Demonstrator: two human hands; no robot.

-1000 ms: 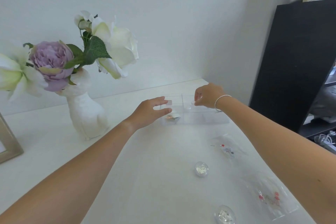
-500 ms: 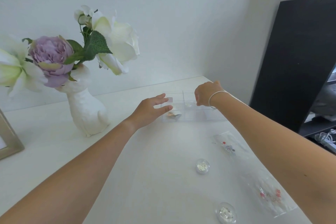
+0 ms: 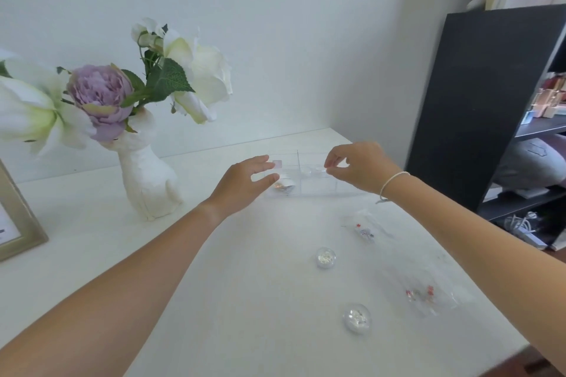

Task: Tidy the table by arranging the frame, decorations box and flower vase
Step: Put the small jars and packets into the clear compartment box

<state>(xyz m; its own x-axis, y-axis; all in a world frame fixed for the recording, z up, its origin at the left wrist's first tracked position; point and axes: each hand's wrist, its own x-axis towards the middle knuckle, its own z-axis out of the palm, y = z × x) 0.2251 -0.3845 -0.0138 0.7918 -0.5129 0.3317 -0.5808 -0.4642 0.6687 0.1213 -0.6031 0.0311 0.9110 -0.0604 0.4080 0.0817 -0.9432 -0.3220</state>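
Observation:
The clear decorations box (image 3: 318,188) lies at the far right of the white table (image 3: 245,300), with small glittery pieces in its compartments. My left hand (image 3: 242,182) is at the box's left end, fingers spread, thumb and forefinger by its corner. My right hand (image 3: 360,167) hovers just above the box's right half, fingers loosely curled and apart, nothing visible in them. The white vase (image 3: 147,187) with white and purple flowers stands to the left. The silver frame (image 3: 23,223) is cut off at the left edge.
Two small round glitter jars (image 3: 325,257) (image 3: 356,317) and two clear bags of decorations (image 3: 366,231) (image 3: 424,297) lie on the table's right side. A black shelf unit (image 3: 477,101) stands close on the right. The table's front right edge is near.
My right hand has lifted off the box and its fingers have loosened. My left hand stays at the box's left end.

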